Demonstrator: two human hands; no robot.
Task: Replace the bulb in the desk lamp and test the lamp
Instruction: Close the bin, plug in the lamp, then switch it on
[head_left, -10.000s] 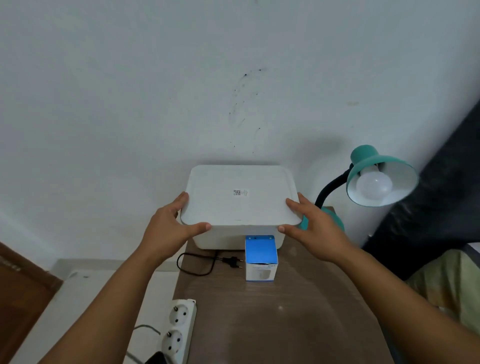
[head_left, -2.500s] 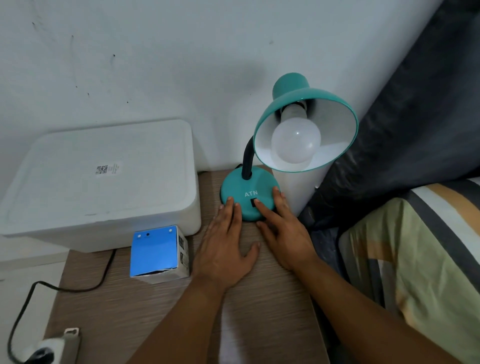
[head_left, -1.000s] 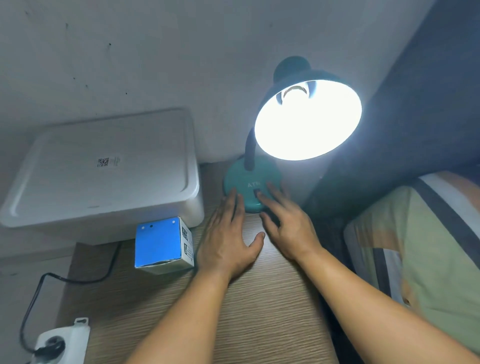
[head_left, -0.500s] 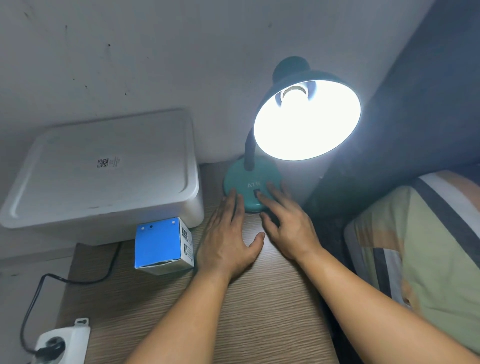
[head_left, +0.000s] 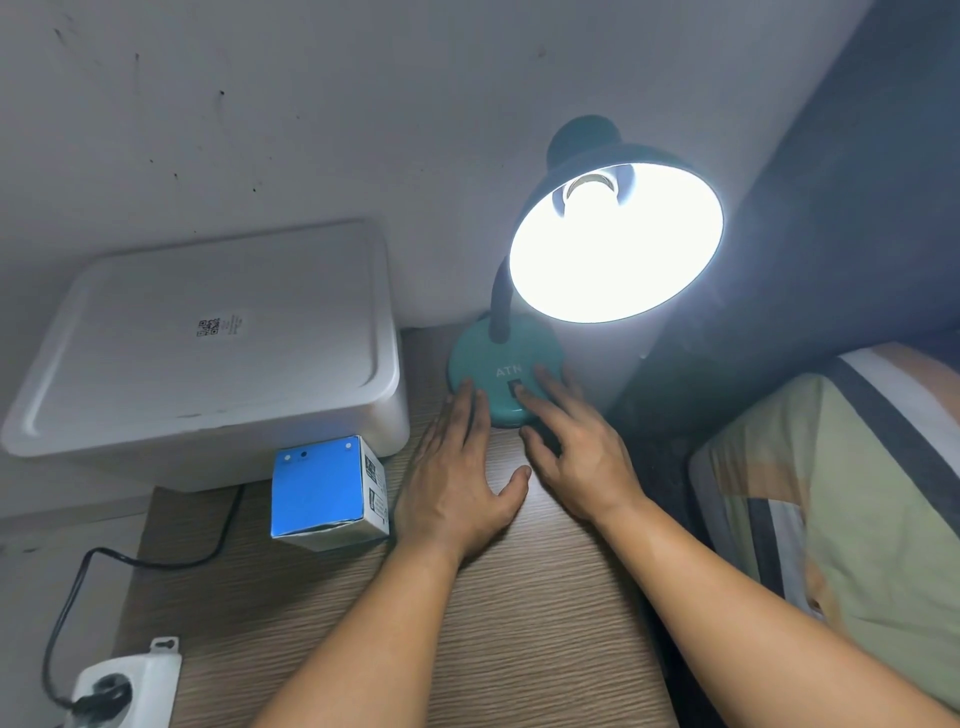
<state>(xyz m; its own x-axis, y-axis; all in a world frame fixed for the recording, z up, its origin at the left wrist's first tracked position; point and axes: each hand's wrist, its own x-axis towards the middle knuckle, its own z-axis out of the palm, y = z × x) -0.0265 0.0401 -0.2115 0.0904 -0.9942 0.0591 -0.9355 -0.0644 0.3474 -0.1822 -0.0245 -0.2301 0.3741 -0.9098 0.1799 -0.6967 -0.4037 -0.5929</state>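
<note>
desk lamp (head_left: 506, 371) at back right of table (head_left: 519, 623), lit. left hand (head_left: 457, 478) flat, open, fingertips at base edge. right hand (head_left: 571, 441) open, finger on switch (head_left: 514, 387). bulb (head_left: 597, 208) likely fragile, hot: grip by globe, twist gently; base looks weighted, steady it there.

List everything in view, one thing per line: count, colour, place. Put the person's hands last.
Teal gooseneck desk lamp: 1, teal, back right of the table, lit.
Glowing bulb: 1, white, inside the lamp shade.
White lidded plastic storage box: 1, white, back left, against the wall.
Blue-topped cardboard bulb box: 1, blue and white, in front of the storage box.
Black power cord: 1, black, left table edge, plugged into the strip.
White power strip: 1, white, lower left.
Wood-grain table: 1, brown.
Striped bedding: 1, green, orange, grey, right.
Left hand: flat on the table, fingertips at the lamp base.
Right hand: finger on the base switch.
</note>
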